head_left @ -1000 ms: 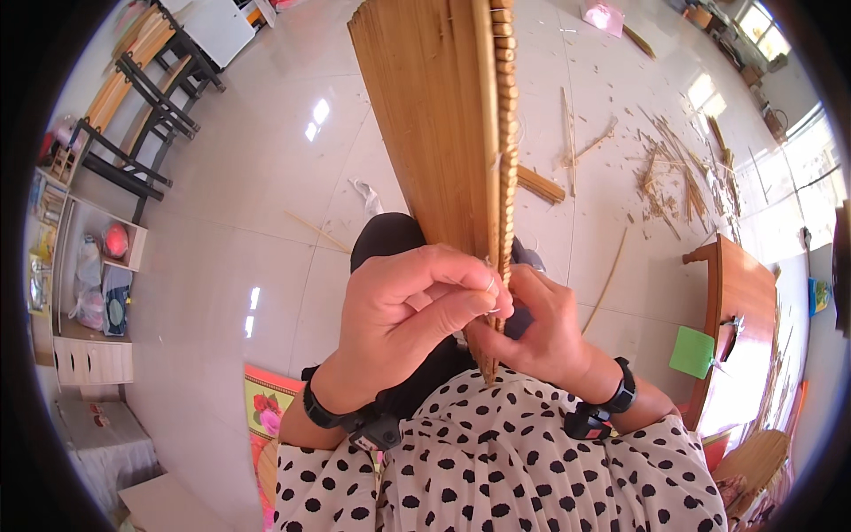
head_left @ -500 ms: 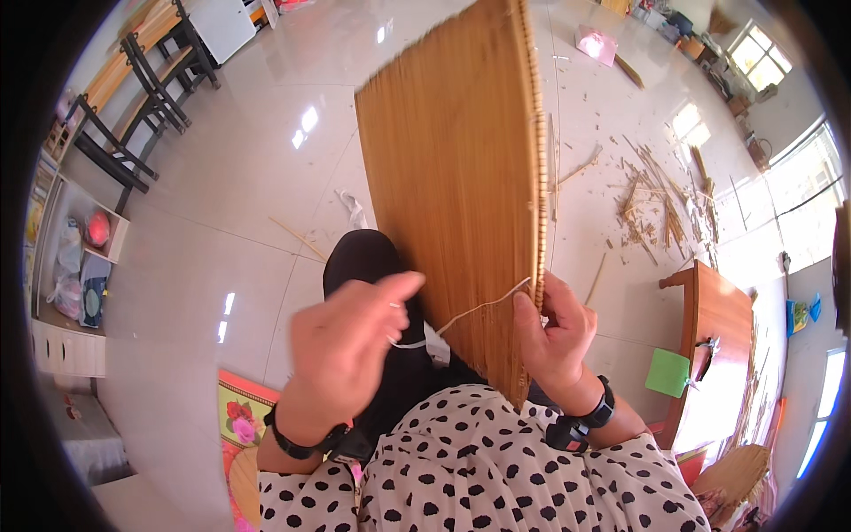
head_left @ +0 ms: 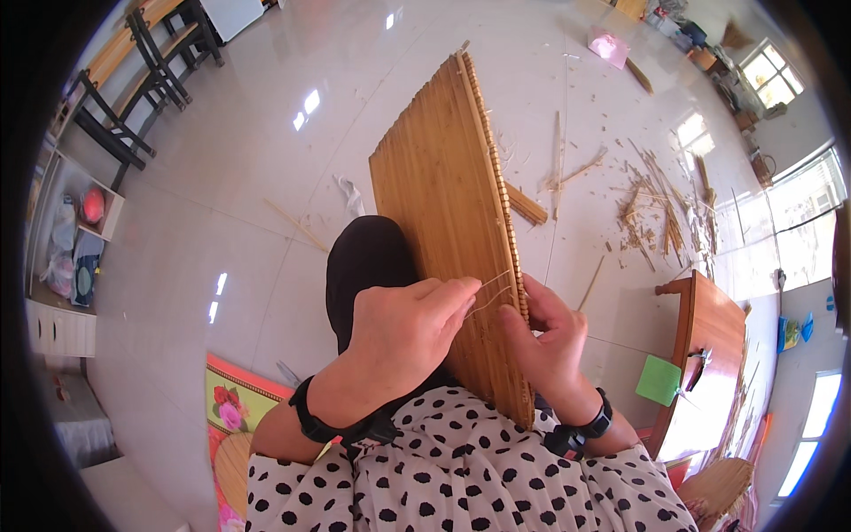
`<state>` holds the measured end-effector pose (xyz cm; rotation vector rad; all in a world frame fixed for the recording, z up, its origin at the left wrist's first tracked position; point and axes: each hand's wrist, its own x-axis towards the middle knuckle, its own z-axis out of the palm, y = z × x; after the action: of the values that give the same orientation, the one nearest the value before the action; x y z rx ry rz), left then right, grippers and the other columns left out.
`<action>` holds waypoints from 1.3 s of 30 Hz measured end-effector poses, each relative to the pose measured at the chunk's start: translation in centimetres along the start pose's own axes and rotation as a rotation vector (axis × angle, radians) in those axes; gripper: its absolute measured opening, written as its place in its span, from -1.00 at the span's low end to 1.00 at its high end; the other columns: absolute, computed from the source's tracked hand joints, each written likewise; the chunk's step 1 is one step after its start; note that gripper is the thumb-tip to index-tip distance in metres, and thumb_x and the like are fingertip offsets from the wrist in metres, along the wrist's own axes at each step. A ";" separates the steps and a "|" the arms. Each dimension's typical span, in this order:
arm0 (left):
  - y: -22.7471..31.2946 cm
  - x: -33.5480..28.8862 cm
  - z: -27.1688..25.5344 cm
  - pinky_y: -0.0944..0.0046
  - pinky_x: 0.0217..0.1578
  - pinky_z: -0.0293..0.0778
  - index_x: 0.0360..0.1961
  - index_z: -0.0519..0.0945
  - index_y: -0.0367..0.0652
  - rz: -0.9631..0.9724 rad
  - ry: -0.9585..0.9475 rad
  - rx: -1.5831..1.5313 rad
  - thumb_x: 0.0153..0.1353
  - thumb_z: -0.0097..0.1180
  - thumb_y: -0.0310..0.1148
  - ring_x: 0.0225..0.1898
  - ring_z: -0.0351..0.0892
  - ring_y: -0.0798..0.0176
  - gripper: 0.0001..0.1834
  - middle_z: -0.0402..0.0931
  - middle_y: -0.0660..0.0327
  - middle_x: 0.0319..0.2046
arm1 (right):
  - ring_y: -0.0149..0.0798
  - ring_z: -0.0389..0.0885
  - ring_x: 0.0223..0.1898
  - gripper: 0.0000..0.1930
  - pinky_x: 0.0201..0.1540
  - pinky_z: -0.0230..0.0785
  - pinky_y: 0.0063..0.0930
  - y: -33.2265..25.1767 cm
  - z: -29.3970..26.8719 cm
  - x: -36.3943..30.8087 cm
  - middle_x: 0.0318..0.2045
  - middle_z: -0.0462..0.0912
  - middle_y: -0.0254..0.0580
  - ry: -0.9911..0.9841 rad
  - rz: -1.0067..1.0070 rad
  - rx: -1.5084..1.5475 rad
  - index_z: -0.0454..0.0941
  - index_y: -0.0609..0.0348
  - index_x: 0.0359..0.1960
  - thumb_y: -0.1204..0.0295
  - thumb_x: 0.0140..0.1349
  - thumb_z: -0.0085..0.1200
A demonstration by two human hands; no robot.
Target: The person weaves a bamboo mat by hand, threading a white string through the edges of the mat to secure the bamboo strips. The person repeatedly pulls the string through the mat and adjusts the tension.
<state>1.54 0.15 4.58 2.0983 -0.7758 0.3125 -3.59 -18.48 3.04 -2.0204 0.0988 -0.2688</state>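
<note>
A brown panel (head_left: 443,168) of flat stalks stands tilted on edge against my black-clad thigh, and rows of stitching bind its right edge. My left hand (head_left: 399,341) is closed in a pinch in front of the panel's lower face. From its fingertips thin pale thread (head_left: 493,300) runs in two strands to the bound edge. My right hand (head_left: 548,341) grips that same edge lower down, with the thumb on the near face and the fingers round the back. Whether a needle is in the left pinch cannot be seen.
Split stalks and scraps (head_left: 656,208) litter the floor at right. A wooden table (head_left: 714,328) with a green sheet (head_left: 659,380) stands nearer on the right. Benches (head_left: 160,62) and a shelf (head_left: 84,191) line the left. A flowered mat (head_left: 244,399) lies beside me.
My left hand has moved right, from the blur beside my knee to the panel's face. The panel's top has come down and tilted left; the right hand still grips its edge.
</note>
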 end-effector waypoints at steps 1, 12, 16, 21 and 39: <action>0.0 0.0 0.0 0.27 -0.62 0.41 -0.17 0.67 -0.18 -0.012 -0.002 0.012 0.20 0.26 -0.51 -0.61 0.57 0.15 -0.84 0.59 0.17 -0.55 | -0.60 0.65 -0.28 -0.60 -0.23 0.52 -0.65 0.1 0.0 -0.1 -0.30 0.79 -0.16 0.001 0.003 0.005 0.57 0.33 0.11 0.54 0.21 0.23; 0.2 -0.3 -0.2 0.26 -0.63 0.39 -0.20 0.70 -0.16 -0.039 -0.065 0.071 0.13 0.28 -0.53 -0.61 0.56 0.16 -0.82 0.57 0.21 -0.56 | -0.48 0.73 -0.18 -0.62 -0.14 0.55 -0.61 0.5 -0.1 -0.1 -0.22 0.79 -0.12 -0.005 0.026 0.047 0.57 0.34 0.08 0.58 0.21 0.25; 0.2 -0.2 -0.2 0.26 -0.64 0.38 -0.21 0.69 -0.16 -0.023 -0.061 0.082 0.12 0.28 -0.53 -0.62 0.55 0.16 -0.82 0.55 0.22 -0.57 | -0.46 0.74 -0.17 -0.62 -0.13 0.55 -0.61 0.4 -0.1 -0.2 -0.21 0.79 -0.11 -0.010 0.025 0.037 0.57 0.34 0.08 0.58 0.21 0.25; 0.4 -0.2 -0.4 0.27 -0.65 0.37 -0.22 0.69 -0.16 -0.013 -0.054 0.095 0.10 0.30 -0.53 -0.63 0.54 0.17 -0.82 0.55 0.22 -0.58 | -0.45 0.75 -0.18 -0.62 -0.14 0.55 -0.61 0.3 -0.2 -0.2 -0.22 0.79 -0.12 -0.015 -0.003 0.006 0.56 0.34 0.09 0.58 0.21 0.25; 0.4 -0.3 -0.5 0.28 -0.65 0.37 -0.24 0.69 -0.18 -0.003 -0.063 0.108 0.10 0.30 -0.53 -0.63 0.54 0.18 -0.83 0.54 0.22 -0.59 | -0.46 0.75 -0.20 -0.62 -0.17 0.54 -0.63 0.3 -0.2 -0.3 -0.24 0.79 -0.11 -0.018 -0.011 0.005 0.56 0.35 0.08 0.57 0.22 0.25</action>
<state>1.07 0.46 4.97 2.2198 -0.8089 0.2943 -3.87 -18.79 2.80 -2.0183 0.0756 -0.2580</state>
